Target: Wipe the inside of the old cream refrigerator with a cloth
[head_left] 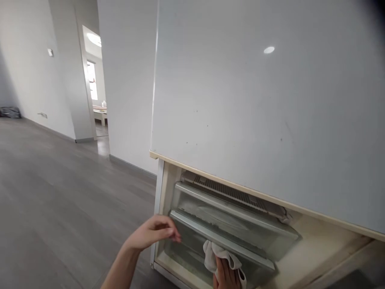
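Observation:
My right hand (pixel 227 275) is pressed on a crumpled white cloth (pixel 209 255) inside the open lower compartment of a white fridge. The cloth lies against the glass of the lower shelf (pixel 192 245), and part of my hand is cut off by the frame's bottom edge. At the compartment's left side hovers my left hand (pixel 155 232), fingers loosely bent and thumb apart, with nothing in it. Above the cloth is another glass shelf (pixel 222 214) with a pale front trim. Cloudy marks show on the glass.
The fridge's large white upper door (pixel 255 100) overhangs the compartment. A slatted vent panel (pixel 228 190) runs along the compartment's top. At lower right the opened lower door (pixel 351 267) is partly seen. Grey wood-look floor (pixel 60 200) stretches left towards a doorway.

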`<state>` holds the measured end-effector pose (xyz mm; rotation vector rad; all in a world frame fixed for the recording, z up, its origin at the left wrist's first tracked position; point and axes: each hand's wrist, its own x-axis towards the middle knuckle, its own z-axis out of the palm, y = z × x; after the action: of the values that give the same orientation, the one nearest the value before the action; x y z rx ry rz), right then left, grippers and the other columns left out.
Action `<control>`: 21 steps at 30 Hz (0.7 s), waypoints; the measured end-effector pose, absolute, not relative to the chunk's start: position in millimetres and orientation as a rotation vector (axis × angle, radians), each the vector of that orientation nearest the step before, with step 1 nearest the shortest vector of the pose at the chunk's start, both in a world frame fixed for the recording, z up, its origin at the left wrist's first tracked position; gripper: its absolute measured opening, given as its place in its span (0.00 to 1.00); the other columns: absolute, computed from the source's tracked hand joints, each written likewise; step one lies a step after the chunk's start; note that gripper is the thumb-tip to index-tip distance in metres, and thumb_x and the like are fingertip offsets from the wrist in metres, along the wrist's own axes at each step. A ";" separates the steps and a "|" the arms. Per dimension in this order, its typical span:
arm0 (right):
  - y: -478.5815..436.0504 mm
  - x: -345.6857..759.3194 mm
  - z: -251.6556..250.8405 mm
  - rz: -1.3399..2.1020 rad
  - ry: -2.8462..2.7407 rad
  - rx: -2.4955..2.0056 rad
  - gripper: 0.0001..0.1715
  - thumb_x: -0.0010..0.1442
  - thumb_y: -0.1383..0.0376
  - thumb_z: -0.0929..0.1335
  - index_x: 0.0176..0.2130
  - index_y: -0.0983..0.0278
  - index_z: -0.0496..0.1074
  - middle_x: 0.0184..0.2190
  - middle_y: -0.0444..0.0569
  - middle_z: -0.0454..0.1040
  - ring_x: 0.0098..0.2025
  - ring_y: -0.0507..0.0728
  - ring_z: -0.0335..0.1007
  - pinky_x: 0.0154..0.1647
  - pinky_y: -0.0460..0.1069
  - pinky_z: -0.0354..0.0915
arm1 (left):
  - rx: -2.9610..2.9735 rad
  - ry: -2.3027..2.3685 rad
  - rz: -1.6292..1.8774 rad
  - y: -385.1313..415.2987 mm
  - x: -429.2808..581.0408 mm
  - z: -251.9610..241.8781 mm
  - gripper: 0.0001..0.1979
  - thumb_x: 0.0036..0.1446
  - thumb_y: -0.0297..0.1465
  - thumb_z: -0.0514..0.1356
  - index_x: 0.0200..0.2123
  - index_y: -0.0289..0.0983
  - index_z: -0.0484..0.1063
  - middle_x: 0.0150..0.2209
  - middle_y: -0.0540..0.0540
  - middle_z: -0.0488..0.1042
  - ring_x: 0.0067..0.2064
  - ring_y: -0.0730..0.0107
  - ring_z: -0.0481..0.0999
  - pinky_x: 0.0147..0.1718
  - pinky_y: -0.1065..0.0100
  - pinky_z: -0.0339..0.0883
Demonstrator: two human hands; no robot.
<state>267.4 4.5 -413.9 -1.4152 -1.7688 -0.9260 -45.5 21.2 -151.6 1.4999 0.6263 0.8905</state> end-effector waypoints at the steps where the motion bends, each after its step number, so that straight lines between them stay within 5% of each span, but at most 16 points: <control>1: 2.7 266.3 -413.3 -0.930 -1.764 -1.437 0.45 0.59 0.70 0.60 0.70 0.60 0.36 0.39 0.54 0.77 0.40 0.65 0.72 0.43 0.58 0.59 | 1.515 0.656 0.737 25.4 -26.0 -156.9 0.10 0.53 0.40 0.62 0.31 0.40 0.79 0.32 0.46 0.82 0.37 0.65 0.79 0.39 0.66 0.71; 5: 8.4 245.7 -404.7 -0.920 -1.718 -1.506 0.43 0.59 0.71 0.59 0.69 0.62 0.41 0.41 0.55 0.76 0.43 0.66 0.68 0.43 0.59 0.57 | 1.581 0.539 0.247 24.6 29.5 -207.9 0.18 0.51 0.47 0.61 0.38 0.41 0.79 0.37 0.45 0.82 0.39 0.63 0.79 0.41 0.66 0.70; 8: 21.6 214.9 -393.9 -0.821 -1.716 -1.555 0.38 0.58 0.70 0.59 0.66 0.63 0.51 0.45 0.55 0.75 0.47 0.67 0.65 0.48 0.60 0.56 | 1.603 0.609 0.125 20.3 43.1 -258.7 0.23 0.48 0.53 0.60 0.37 0.43 0.79 0.32 0.48 0.81 0.35 0.66 0.76 0.37 0.67 0.70; 12: 38.4 174.5 -386.9 -0.736 -1.656 -1.625 0.30 0.55 0.71 0.60 0.58 0.67 0.61 0.48 0.56 0.73 0.52 0.68 0.60 0.53 0.62 0.52 | 1.622 0.698 0.026 29.1 39.7 -302.4 0.11 0.49 0.43 0.61 0.29 0.44 0.81 0.21 0.51 0.74 0.23 0.74 0.69 0.30 0.70 0.66; 21: 30.9 203.9 -386.8 -0.778 -1.736 -1.691 0.23 0.56 0.69 0.61 0.52 0.64 0.68 0.47 0.54 0.74 0.49 0.65 0.62 0.51 0.58 0.53 | 1.777 1.009 0.023 43.3 31.4 -312.6 0.13 0.49 0.33 0.53 0.25 0.40 0.79 0.23 0.47 0.79 0.27 0.67 0.75 0.28 0.69 0.66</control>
<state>203.9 30.9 -386.8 -1.6906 -1.7355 -0.7777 31.4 43.3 -312.6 1.7767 1.0094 0.0231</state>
